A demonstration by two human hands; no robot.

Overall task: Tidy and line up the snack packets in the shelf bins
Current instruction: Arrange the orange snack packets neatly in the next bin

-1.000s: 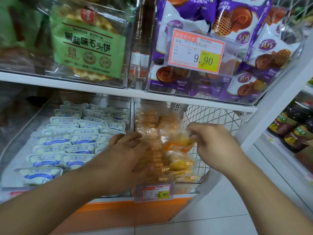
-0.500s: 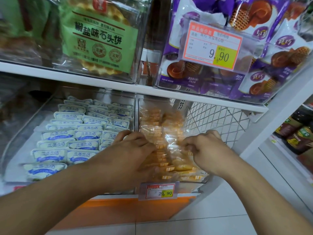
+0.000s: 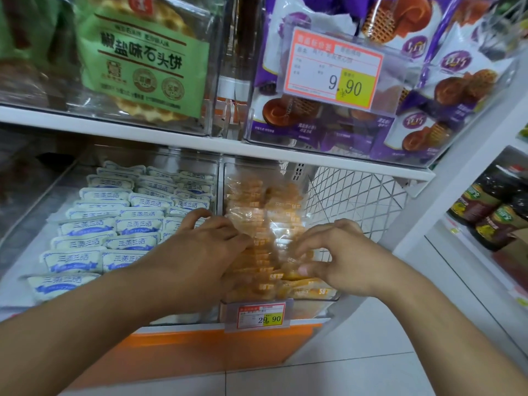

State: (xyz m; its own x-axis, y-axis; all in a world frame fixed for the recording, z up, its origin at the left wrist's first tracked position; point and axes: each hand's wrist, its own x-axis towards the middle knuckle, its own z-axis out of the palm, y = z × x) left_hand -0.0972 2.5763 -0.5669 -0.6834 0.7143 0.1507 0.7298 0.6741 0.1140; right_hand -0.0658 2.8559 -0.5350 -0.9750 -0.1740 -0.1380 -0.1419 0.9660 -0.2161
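Note:
Several orange snack packets (image 3: 264, 212) stand in rows in a clear plastic bin (image 3: 288, 299) on the lower shelf. My left hand (image 3: 200, 252) lies flat against the left row of orange packets, fingers spread over the bin's left wall. My right hand (image 3: 340, 255) is at the right row near the front, thumb and fingers pinched on a clear-wrapped orange packet (image 3: 297, 264). The bin beside it on the left holds white and blue packets (image 3: 120, 224) lined up in rows.
The upper shelf carries a bin with green-labelled biscuit bags (image 3: 143, 58) and a bin of purple snack bags (image 3: 371, 110) with a 9.90 price tag (image 3: 333, 68). A 29.90 tag (image 3: 260, 315) hangs on the orange bin. White wire mesh (image 3: 357, 195) closes the right end.
My right hand came down from holding a packet above the bin into the front right row. My left hand stayed on the left row. The camera moved closer.

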